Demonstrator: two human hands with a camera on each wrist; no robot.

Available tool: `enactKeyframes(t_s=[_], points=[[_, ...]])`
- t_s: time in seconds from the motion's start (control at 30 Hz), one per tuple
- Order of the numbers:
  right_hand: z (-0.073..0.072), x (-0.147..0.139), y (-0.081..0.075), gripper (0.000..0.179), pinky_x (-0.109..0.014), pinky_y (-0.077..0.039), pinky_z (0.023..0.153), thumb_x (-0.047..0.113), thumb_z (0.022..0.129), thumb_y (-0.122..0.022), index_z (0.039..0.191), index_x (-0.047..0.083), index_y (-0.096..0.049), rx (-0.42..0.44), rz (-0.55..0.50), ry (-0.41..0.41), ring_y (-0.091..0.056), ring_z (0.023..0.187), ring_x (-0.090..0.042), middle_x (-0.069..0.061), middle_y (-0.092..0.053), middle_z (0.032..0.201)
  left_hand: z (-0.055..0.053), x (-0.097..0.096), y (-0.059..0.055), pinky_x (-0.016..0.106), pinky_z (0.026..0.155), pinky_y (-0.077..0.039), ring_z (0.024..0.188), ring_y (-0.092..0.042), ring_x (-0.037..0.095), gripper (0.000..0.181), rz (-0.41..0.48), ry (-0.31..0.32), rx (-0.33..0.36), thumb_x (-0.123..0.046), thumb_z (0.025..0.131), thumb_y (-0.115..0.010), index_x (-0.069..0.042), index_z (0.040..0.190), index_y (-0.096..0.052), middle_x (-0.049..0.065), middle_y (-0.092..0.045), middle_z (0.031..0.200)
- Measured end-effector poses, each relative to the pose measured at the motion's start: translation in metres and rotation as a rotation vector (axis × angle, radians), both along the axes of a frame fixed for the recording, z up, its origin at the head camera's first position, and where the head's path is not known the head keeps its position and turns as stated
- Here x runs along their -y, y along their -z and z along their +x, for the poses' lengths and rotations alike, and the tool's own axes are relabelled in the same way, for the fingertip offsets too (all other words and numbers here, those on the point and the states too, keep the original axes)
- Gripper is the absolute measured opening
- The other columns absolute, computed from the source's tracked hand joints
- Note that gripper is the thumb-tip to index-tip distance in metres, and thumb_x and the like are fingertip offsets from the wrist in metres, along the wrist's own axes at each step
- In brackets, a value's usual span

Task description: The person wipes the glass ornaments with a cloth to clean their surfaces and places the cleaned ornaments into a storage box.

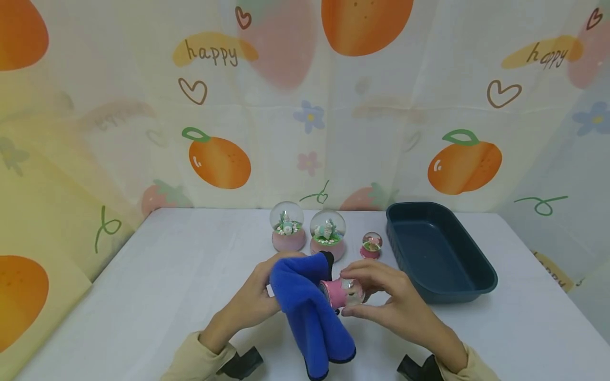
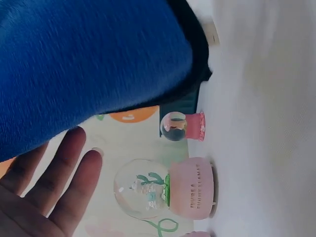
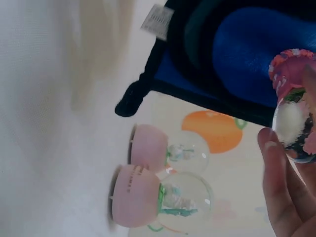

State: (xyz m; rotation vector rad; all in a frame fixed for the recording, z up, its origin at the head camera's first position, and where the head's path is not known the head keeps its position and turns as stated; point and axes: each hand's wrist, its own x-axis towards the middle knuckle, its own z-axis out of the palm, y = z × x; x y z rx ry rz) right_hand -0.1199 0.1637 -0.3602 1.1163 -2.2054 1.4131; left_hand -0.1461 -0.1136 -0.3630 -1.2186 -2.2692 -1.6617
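Observation:
A blue cloth (image 1: 310, 307) with black edging hangs in folds from my left hand (image 1: 254, 293), which holds it up above the table. Behind the cloth, several left fingers (image 2: 74, 177) show in the left wrist view. My right hand (image 1: 395, 296) pinches a small snow globe (image 1: 344, 292) by its clear dome, fingers above and thumb below. The globe lies sideways, its pink base toward the cloth; in the right wrist view, that base (image 3: 291, 69) is close against the blue fabric. Whether the base touches the cloth, I cannot tell.
Two larger snow globes (image 1: 288, 238) (image 1: 328, 246) with pink bases stand beyond the cloth. Another small snow globe (image 1: 370, 246) is right of them, beside a dark blue-green tray (image 1: 443, 293). A printed curtain (image 1: 362, 132) hangs behind the white table (image 1: 157, 275).

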Motion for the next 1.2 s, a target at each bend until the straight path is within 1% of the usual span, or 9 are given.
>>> enactKeyframes(t_s=[0.1,0.2,0.33,0.47,0.67,0.77,0.9,1.07,1.2], points=[[0.000,0.002,0.001,0.053,-0.019,-0.054,0.062,0.005,0.070,-0.088,0.118,0.010,-0.067,-0.051,-0.018,0.002,-0.057,0.076,-0.008,-0.007,-0.066,0.108,-0.001,-0.001,0.002,0.033,0.101,-0.049,0.115,-0.060,0.016,0.051,-0.018,0.020,0.009,-0.002,0.087,-0.066,-0.010,0.135,-0.052,0.011,-0.064,0.128],[0.001,0.005,0.002,0.053,-0.018,-0.052,0.058,0.006,0.068,-0.090,0.116,0.009,-0.067,-0.081,-0.026,0.023,-0.056,0.069,-0.007,-0.007,-0.067,0.103,-0.001,-0.005,0.004,0.034,0.104,-0.048,0.118,-0.060,0.017,0.052,-0.044,0.052,-0.011,-0.007,0.089,-0.066,-0.012,0.138,-0.050,0.009,-0.063,0.131],[0.004,0.008,0.002,0.052,-0.018,-0.053,0.058,0.008,0.067,-0.091,0.114,0.011,-0.067,-0.051,-0.008,0.071,-0.057,0.065,-0.005,-0.004,-0.069,0.101,0.002,-0.010,0.006,0.036,0.109,-0.044,0.128,-0.056,0.018,0.059,-0.089,0.063,-0.015,-0.016,0.089,-0.068,-0.015,0.144,-0.045,0.004,-0.057,0.141],[0.006,0.009,0.002,0.050,-0.021,-0.056,0.060,0.007,0.070,-0.089,0.114,0.011,-0.066,-0.031,-0.002,0.087,-0.061,0.070,-0.007,-0.007,-0.070,0.102,0.005,-0.014,0.008,0.037,0.110,-0.044,0.130,-0.054,0.016,0.067,-0.128,0.031,-0.011,-0.021,0.086,-0.072,-0.020,0.146,-0.041,0.000,-0.054,0.144],[0.007,0.010,0.003,0.048,-0.025,-0.059,0.066,0.009,0.072,-0.088,0.115,0.010,-0.066,-0.002,-0.003,0.058,-0.064,0.080,-0.009,-0.009,-0.070,0.106,0.006,-0.018,0.010,0.035,0.105,-0.047,0.122,-0.058,0.015,0.070,-0.157,-0.005,-0.070,-0.021,0.080,-0.078,-0.020,0.141,-0.044,0.000,-0.058,0.137],[0.006,0.010,0.004,0.047,-0.026,-0.059,0.067,0.009,0.073,-0.087,0.115,0.009,-0.066,0.003,-0.002,0.023,-0.064,0.080,-0.009,-0.011,-0.070,0.107,0.008,-0.019,0.011,0.035,0.104,-0.048,0.119,-0.059,0.014,0.066,-0.156,-0.014,-0.067,-0.020,0.079,-0.080,-0.021,0.136,-0.048,-0.001,-0.061,0.132],[0.006,0.010,0.005,0.043,-0.026,-0.059,0.068,0.012,0.076,-0.086,0.115,0.009,-0.067,0.017,0.003,-0.002,-0.064,0.080,-0.008,-0.011,-0.070,0.108,0.009,-0.020,0.010,0.035,0.102,-0.050,0.115,-0.062,0.013,0.054,-0.149,-0.014,-0.046,-0.018,0.081,-0.078,-0.020,0.130,-0.055,-0.003,-0.066,0.124],[0.006,0.009,0.005,0.043,-0.026,-0.060,0.071,0.009,0.075,-0.086,0.113,0.011,-0.069,0.040,0.012,-0.017,-0.068,0.088,-0.009,-0.009,-0.071,0.110,0.008,-0.018,0.009,0.034,0.097,-0.053,0.108,-0.066,0.013,0.040,-0.117,-0.009,-0.016,-0.011,0.086,-0.072,-0.014,0.123,-0.060,0.003,-0.070,0.118],[0.005,0.009,0.005,0.046,-0.027,-0.060,0.075,0.005,0.073,-0.086,0.114,0.016,-0.068,0.056,0.034,-0.017,-0.069,0.098,-0.011,-0.005,-0.070,0.114,0.007,-0.017,0.008,0.032,0.093,-0.053,0.105,-0.066,0.013,0.038,-0.063,-0.018,0.017,-0.003,0.084,-0.070,-0.011,0.121,-0.061,0.007,-0.071,0.115]])
